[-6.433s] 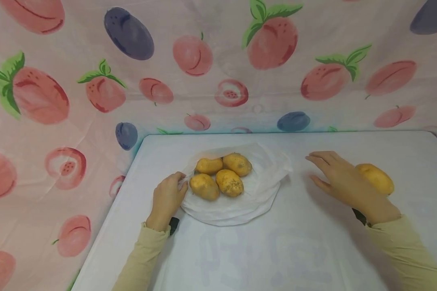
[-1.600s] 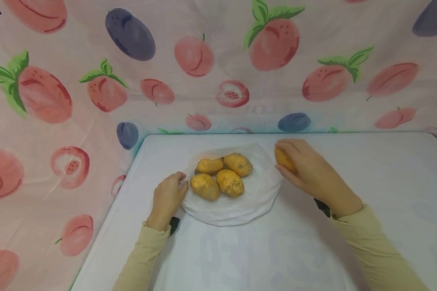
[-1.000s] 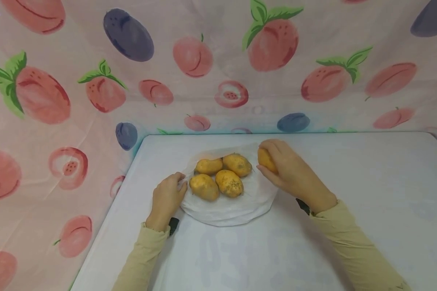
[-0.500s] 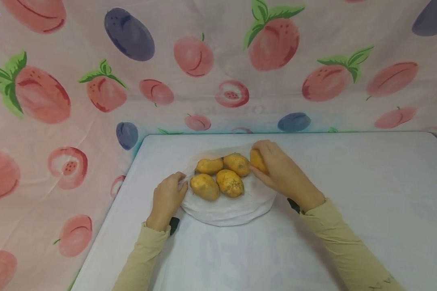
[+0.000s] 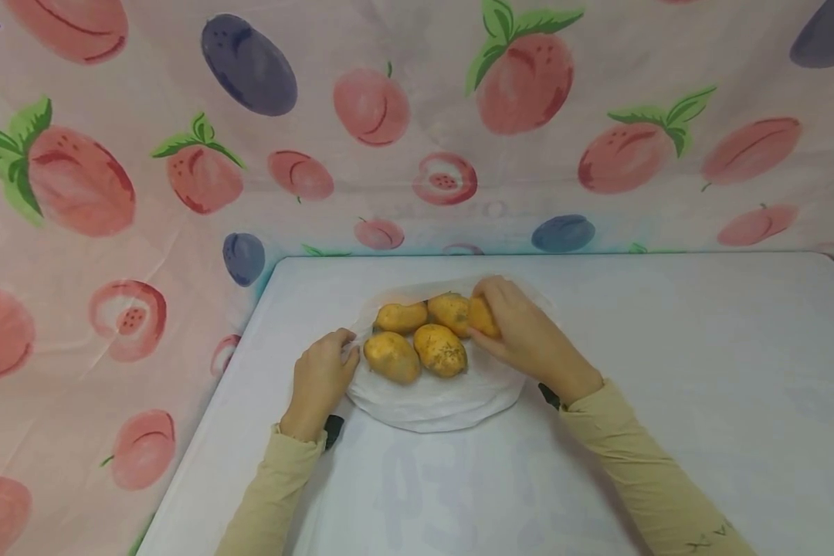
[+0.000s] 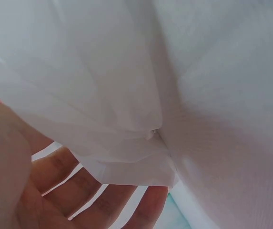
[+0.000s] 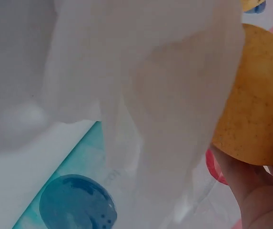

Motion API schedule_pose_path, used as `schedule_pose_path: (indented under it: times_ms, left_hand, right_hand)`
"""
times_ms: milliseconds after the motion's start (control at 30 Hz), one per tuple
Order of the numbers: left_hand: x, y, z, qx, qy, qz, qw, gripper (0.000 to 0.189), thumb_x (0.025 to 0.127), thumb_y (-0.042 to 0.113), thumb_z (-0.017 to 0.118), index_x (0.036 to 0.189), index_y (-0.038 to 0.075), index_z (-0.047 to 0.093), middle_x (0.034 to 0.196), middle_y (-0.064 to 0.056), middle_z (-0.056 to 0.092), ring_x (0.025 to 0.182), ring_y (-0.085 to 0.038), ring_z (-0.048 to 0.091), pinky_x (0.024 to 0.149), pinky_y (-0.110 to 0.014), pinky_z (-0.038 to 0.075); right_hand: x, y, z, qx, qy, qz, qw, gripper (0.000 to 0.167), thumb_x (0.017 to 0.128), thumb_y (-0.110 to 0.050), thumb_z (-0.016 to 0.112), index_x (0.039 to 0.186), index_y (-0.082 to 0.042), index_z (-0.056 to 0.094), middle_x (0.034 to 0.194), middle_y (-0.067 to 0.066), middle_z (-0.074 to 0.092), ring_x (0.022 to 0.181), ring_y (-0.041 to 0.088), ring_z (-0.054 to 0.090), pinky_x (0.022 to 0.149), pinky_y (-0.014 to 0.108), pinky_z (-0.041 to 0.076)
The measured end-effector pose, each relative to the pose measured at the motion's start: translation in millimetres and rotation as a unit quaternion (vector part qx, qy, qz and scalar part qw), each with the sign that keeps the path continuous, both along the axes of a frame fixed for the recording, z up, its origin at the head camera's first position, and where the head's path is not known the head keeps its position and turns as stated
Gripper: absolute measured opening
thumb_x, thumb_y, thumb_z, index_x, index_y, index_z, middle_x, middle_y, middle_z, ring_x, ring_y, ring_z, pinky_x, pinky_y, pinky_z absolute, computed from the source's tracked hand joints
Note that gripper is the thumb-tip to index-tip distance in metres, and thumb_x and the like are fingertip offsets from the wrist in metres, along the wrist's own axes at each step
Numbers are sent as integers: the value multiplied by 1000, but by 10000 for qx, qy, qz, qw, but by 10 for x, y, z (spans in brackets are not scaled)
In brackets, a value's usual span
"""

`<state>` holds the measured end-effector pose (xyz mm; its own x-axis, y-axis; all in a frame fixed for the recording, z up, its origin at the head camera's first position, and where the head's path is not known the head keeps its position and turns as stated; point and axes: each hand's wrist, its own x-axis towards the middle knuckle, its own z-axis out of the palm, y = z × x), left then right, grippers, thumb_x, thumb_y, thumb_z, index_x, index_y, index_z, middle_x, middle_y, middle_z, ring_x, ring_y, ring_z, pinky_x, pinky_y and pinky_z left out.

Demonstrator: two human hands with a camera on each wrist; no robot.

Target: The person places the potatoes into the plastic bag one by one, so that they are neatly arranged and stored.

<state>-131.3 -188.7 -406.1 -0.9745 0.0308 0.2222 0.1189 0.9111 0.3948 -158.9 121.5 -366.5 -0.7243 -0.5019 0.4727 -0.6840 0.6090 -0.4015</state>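
A thin white plastic bag (image 5: 431,409) lies spread on the table with several yellow potatoes (image 5: 392,357) in it, some speckled with dirt. My left hand (image 5: 322,378) holds the bag's left edge; in the left wrist view its fingers (image 6: 74,191) curl behind the white film. At the bag's right side, my right hand (image 5: 531,336) grips another potato (image 5: 483,316), right beside the rear right potato (image 5: 449,312) and overlapping it in the head view. The right wrist view shows this potato (image 7: 257,95) in the fingers, partly covered by the bag's raised film (image 7: 174,86).
The bag lies on a white-covered table (image 5: 702,371), left of its middle. Behind and to the left hangs a pink fruit-print cloth (image 5: 389,177), meeting the table's back edge. A dark band (image 5: 332,431) sits at the left wrist.
My right hand picked up the potato from the table's right side and carried it left over the bag, lowering it among the others. The left hand has stayed at the bag's edge.
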Motion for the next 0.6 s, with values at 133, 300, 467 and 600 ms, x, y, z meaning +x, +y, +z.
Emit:
schedule_pose_path:
  times_ms: [133, 300, 467, 600]
  left_hand:
    - [0, 3, 1, 17, -14, 1, 10000, 21, 92, 15, 68, 108, 2, 71, 106, -15, 74, 96, -35, 71, 77, -49, 57]
    - [2, -3, -3, 3, -31, 18, 10000, 21, 92, 15, 69, 108, 2, 71, 106, -15, 74, 96, -34, 71, 77, -49, 57]
    - [-1, -12, -14, 8, 20, 9, 10000, 21, 91, 15, 69, 107, 2, 71, 105, -15, 74, 95, -34, 71, 77, -49, 57]
    - [-12, -10, -22, 25, 42, -29, 10000, 21, 91, 15, 69, 108, 1, 71, 105, -15, 74, 94, -34, 71, 77, -49, 56]
  right_hand:
    - [0, -17, -39, 41, -137, -2, 9999, 42, 86, -16, 77, 114, -2, 48, 102, 9, 51, 89, 20, 50, 76, 37, 49]
    - [-5, -37, -91, 135, -348, -11, 9993, 45, 84, -15, 79, 113, -2, 48, 105, 9, 50, 89, 19, 49, 76, 34, 48]
    - [0, -50, -118, 327, -351, -35, 9988, 47, 83, -17, 81, 114, -1, 48, 106, 9, 50, 90, 19, 49, 76, 34, 49]
    - [4, -49, -126, 393, -276, -34, 9988, 48, 83, -18, 81, 114, -1, 49, 107, 10, 50, 90, 19, 49, 77, 34, 49]
